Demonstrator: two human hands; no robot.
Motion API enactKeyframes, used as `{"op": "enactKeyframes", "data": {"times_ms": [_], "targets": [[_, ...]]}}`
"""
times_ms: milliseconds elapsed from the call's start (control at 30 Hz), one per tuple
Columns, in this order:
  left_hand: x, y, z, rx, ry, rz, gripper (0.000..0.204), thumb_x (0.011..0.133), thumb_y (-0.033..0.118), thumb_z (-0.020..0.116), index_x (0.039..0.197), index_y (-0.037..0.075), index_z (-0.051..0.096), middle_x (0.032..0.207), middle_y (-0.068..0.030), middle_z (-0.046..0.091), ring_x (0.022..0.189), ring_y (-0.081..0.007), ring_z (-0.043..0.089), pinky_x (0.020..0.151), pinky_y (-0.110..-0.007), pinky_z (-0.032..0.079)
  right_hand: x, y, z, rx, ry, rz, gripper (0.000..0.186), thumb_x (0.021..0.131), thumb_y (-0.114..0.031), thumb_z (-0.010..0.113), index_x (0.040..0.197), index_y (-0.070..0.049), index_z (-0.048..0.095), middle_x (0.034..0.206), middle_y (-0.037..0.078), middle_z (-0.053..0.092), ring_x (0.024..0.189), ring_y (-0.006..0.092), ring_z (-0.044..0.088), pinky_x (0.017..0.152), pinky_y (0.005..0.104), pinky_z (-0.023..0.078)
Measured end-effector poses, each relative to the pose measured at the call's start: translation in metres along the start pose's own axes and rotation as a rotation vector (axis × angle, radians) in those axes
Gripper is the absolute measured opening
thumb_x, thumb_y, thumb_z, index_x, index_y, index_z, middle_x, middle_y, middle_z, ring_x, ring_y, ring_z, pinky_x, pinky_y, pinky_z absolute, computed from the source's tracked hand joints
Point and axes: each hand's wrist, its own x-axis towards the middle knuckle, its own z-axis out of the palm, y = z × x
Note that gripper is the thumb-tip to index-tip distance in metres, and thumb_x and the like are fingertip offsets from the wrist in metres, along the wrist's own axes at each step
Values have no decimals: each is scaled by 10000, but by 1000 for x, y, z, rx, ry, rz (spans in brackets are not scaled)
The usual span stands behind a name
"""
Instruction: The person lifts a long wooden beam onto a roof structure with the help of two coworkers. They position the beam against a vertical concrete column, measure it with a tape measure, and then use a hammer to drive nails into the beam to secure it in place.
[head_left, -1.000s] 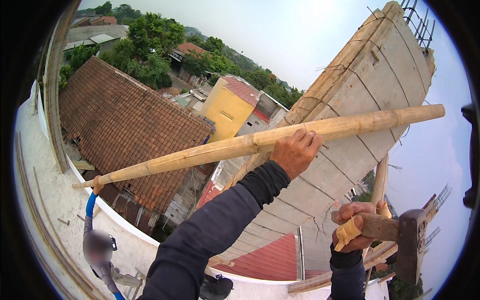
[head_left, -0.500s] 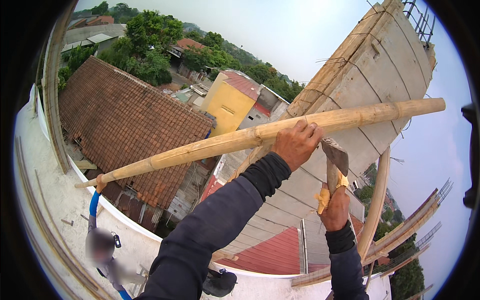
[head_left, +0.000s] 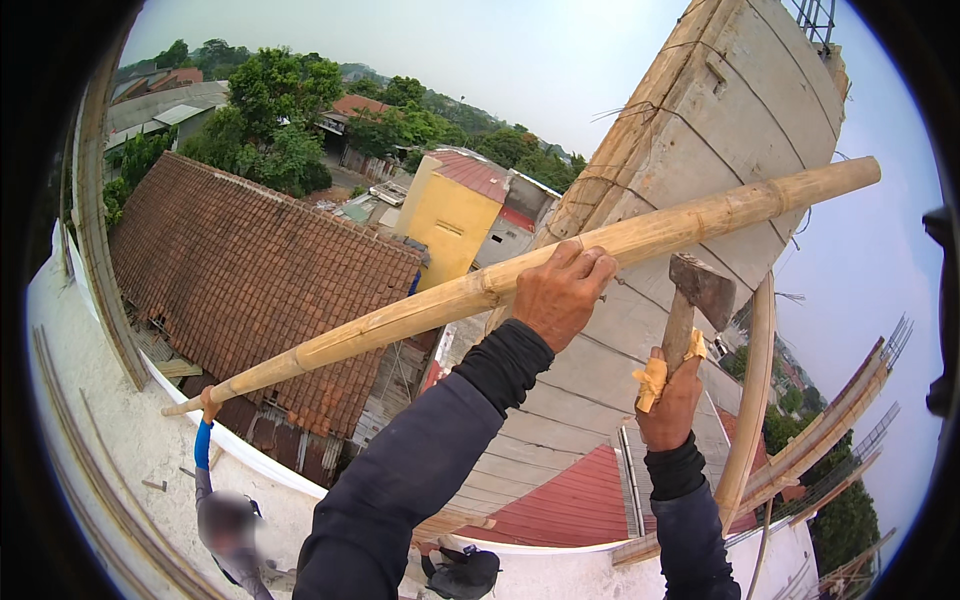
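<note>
A long bamboo pole (head_left: 400, 319) slants across the view, its thick end at upper right in front of a tall concrete column. My left hand (head_left: 562, 292) is closed over the pole near its middle, fingers curled around its top. In my right hand (head_left: 671, 398) is a hatchet, gripped by its wooden handle (head_left: 678, 325), with torn yellow wrapping (head_left: 651, 382) around the grip. The dark metal hatchet head (head_left: 703, 290) points up, below the pole and apart from it. At the lower left, a co-worker's hand (head_left: 210, 403) holds the pole's thin end.
The concrete column (head_left: 600, 375) is bound with wires and edged with timber. Another bamboo pole (head_left: 752, 410) leans right of my right hand. The co-worker (head_left: 228, 525) stands below on a pale slab (head_left: 130, 470). A second person's dark cap (head_left: 465, 573) shows low centre. Tiled roofs (head_left: 260, 290) lie beyond.
The pole has tilted more steeply, its thick end higher and its thin end lower in view. The hatchet head has moved up and right, away from my left hand. My left hand still grips the pole.
</note>
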Motion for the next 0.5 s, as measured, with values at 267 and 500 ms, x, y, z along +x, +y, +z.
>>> {"op": "enactKeyframes", "data": {"times_ms": [267, 500], "targets": [[-33, -60, -60, 216, -98, -49, 681, 717, 499, 872, 1191, 67, 644, 1049, -71, 738, 1082, -260, 685, 823, -385, 603, 18, 32, 14, -154, -113, 75, 352, 986, -136, 654, 1181, 69, 443, 672, 250, 616, 604, 436, 664, 479, 459, 483], [-48, -86, -31, 347, -522, -85, 656, 681, 484, 845, 1155, 85, 632, 917, -53, 706, 917, -237, 685, 662, -392, 591, 10, 34, 21, -140, -81, 61, 377, 992, -131, 648, 1219, 78, 430, 681, 245, 612, 616, 444, 661, 482, 448, 474]]}}
